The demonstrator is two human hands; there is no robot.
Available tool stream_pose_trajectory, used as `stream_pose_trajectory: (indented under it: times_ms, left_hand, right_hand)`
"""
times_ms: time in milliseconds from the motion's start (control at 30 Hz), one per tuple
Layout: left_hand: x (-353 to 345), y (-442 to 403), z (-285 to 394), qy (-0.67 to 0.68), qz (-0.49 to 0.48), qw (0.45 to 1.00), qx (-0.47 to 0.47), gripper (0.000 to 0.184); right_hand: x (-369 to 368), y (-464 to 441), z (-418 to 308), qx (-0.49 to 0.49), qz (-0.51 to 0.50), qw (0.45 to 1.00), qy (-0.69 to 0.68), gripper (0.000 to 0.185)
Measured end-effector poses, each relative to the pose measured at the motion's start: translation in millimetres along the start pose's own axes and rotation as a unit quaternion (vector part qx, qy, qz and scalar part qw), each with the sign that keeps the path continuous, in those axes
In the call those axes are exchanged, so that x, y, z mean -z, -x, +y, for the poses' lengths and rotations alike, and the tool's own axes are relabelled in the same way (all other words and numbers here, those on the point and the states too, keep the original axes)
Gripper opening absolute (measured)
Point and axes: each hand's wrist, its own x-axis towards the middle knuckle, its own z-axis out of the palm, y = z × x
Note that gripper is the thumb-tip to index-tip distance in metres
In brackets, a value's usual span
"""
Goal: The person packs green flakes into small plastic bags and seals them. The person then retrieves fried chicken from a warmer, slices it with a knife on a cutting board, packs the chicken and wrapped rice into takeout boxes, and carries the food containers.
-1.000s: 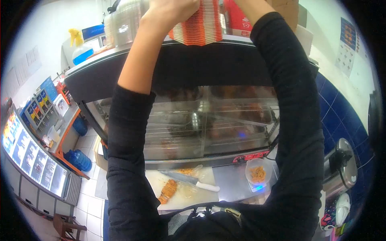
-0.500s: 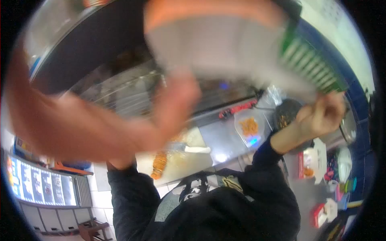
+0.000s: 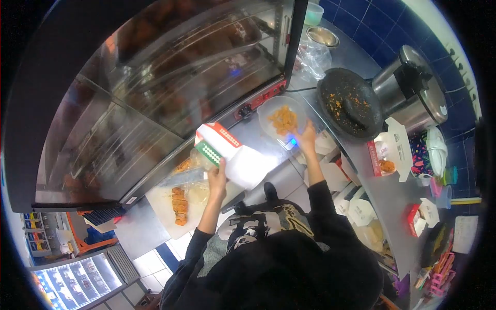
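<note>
My left hand (image 3: 217, 180) grips a takeaway box (image 3: 242, 160), white inside with red-orange and green printed panels, tilted over the metal counter. My right hand (image 3: 308, 137) is at the near right edge of a clear plastic container (image 3: 264, 110), its fingers closed about the rim. Golden fried pieces (image 3: 283, 121) lie inside that container. A small blue-lit display (image 3: 293, 141) glows beside my right fingers. Left of the box, a knife (image 3: 181, 177) with a white handle lies on a pale cutting board (image 3: 199, 202), near a sliced breaded cutlet (image 3: 179, 206).
A glass-fronted warming cabinet (image 3: 170, 98) stands along the back. On the right are a dark stone mortar (image 3: 351, 106), a steel cooker (image 3: 408, 93), an open box with fried food (image 3: 390, 150) and another red-and-white box (image 3: 421, 217). Flattened boxes (image 3: 359, 209) sit under the right counter.
The box came down from close before the camera to counter level, now in my left hand alone. My right hand left the box's corner and moved to the plastic container. The camera view shifted.
</note>
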Motion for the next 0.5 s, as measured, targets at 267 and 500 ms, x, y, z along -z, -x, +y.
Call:
stream_pose_trajectory:
  times_ms: [267,500]
  left_hand:
    - [-59.1,-19.7,-70.7,0.051,-0.027,0.998,0.008,0.049]
    - [-99.0,-22.4,-81.2,0.127,0.002,0.99,-0.065,0.044]
  right_hand:
    - [66.5,22.4,-41.5,0.014,0.016,0.99,-0.14,0.055]
    - [95.2,46.5,-59.3,0.395,0.07,0.915,-0.035,0.047]
